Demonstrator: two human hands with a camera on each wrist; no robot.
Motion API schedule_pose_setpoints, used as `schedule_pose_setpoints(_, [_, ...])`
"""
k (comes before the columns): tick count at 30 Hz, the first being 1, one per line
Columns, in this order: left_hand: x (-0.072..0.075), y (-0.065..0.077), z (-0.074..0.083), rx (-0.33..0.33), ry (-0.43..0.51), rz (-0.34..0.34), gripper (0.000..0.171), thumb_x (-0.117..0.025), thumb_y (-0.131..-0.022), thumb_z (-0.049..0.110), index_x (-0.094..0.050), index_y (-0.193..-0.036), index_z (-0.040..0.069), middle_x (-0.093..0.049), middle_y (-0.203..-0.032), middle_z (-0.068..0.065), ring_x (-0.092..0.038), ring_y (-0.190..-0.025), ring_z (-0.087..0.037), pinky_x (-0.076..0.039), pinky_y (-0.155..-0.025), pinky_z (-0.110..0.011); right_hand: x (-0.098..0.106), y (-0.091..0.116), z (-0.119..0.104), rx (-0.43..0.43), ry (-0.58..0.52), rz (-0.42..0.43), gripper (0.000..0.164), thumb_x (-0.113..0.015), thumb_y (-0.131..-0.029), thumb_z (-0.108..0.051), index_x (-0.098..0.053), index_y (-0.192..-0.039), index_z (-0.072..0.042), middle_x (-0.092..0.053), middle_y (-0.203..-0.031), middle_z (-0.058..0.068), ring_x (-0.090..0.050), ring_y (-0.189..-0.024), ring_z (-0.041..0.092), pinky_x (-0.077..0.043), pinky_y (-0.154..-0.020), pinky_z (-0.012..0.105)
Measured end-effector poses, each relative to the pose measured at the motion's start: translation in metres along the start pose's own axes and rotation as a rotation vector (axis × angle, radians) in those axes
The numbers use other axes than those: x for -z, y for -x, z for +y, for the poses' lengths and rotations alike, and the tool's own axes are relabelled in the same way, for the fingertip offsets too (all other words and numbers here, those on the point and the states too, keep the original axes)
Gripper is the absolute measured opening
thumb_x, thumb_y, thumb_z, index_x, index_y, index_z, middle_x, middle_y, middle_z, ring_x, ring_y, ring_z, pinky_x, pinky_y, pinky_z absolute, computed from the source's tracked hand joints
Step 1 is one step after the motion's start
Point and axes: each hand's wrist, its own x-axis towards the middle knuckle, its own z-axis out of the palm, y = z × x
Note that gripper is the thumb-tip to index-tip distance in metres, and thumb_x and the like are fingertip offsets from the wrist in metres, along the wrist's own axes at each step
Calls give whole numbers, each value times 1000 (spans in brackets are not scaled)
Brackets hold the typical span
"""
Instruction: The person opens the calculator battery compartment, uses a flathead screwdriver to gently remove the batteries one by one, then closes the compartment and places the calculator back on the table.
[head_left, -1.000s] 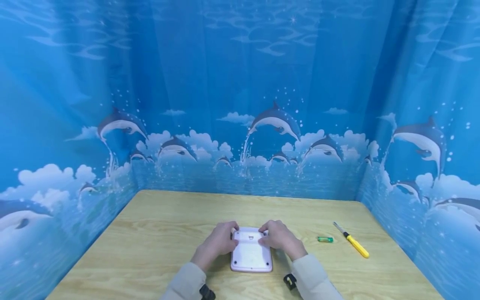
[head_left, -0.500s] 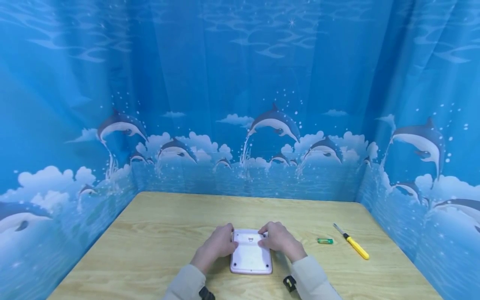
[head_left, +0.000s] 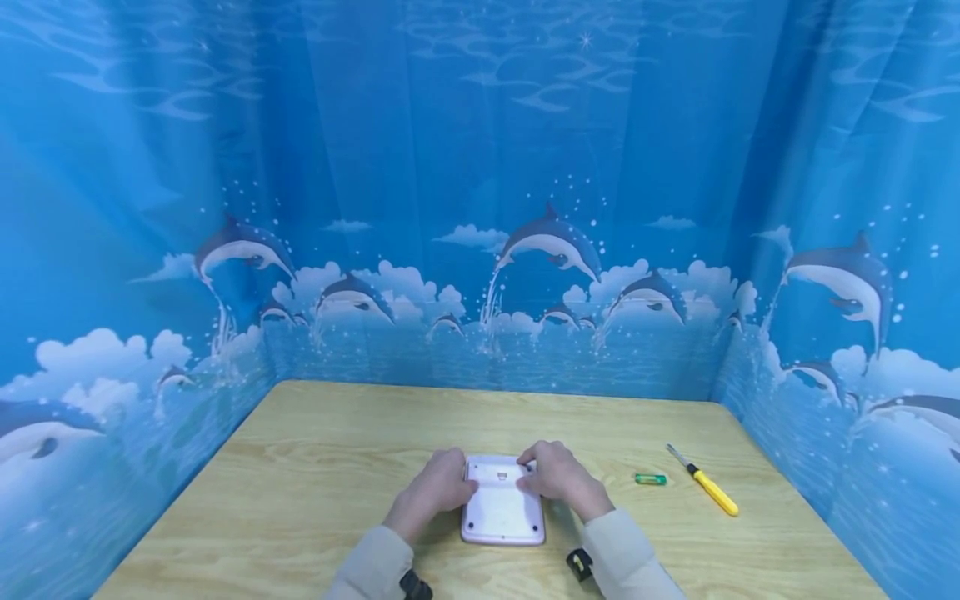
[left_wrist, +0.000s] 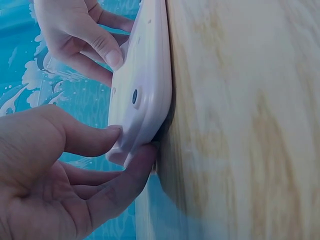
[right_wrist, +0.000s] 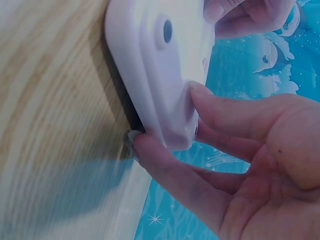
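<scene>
A pale pink-white calculator [head_left: 502,512] lies back side up on the table, with dark round feet at its corners and a small battery-cover latch near its far end. Along its left side my left hand [head_left: 438,485] pinches the edge, thumb on the back and a finger under the rim, as the left wrist view shows. At the right edge, my right hand [head_left: 561,479] holds the calculator the same way, its thumb [right_wrist: 220,107] on the back face and a fingertip at the underside. The calculator's front is hidden.
To the right lie a green battery [head_left: 650,479] and a screwdriver [head_left: 703,481] with a yellow handle. The wooden table [head_left: 337,442] is bounded by blue dolphin-print curtains [head_left: 480,208] at the back and both sides.
The left fingers have slipped from the far left corner of the calculator slightly back along its left edge. The right hand and the calculator stay nearly in place.
</scene>
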Motion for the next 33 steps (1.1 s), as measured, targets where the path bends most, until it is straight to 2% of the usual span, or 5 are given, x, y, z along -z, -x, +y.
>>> schedule_pose_setpoints(8, [2,1,-1,-26,3,-19,15,-71,-93,12,-62,-86,2,-61,-71,-8,-58,-61,-18,-49,-55,-28,-1,-1,1,-4,-57,-11,35,-78,-89,-13,-71,-122,-2,-66,-125,23,-62,-78,18,-55,-62,30])
schedule_pose_setpoints(16, [2,1,-2,-42,16,-29,15,-73,-92,13,-63,-89,2,-62,-73,-8,-60,-62,-19,-50,-56,-29,-3,-2,2,-11,-51,-9,35,-78,-90,-13,-71,-122,-2,-67,-122,22,-61,-77,18,-55,-62,30])
schedule_pose_setpoints(24, [3,2,4,-12,44,-13,20,-73,-93,14,-63,-103,-1,-61,-80,-9,-61,-68,-20,-53,-62,-32,0,-2,-1,-14,12,16,36,-80,-88,-15,-72,-121,-2,-68,-120,20,-61,-94,24,-57,-78,39])
schedule_pose_setpoints(29, [3,2,6,-23,53,0,33,-72,-94,16,-60,-116,-5,-62,-87,-11,-61,-72,-20,-56,-65,-33,-2,-4,-1,-28,-6,15,38,-80,-88,-14,-71,-122,0,-66,-118,21,-60,-85,21,-55,-68,32])
schedule_pose_setpoints(33, [3,2,6,-34,56,3,35,-72,-95,17,-59,-119,-6,-62,-87,-10,-61,-71,-19,-56,-64,-32,-3,-3,-1,-38,-30,5,39,-79,-89,-14,-69,-124,1,-66,-116,21,-60,-74,18,-53,-60,27])
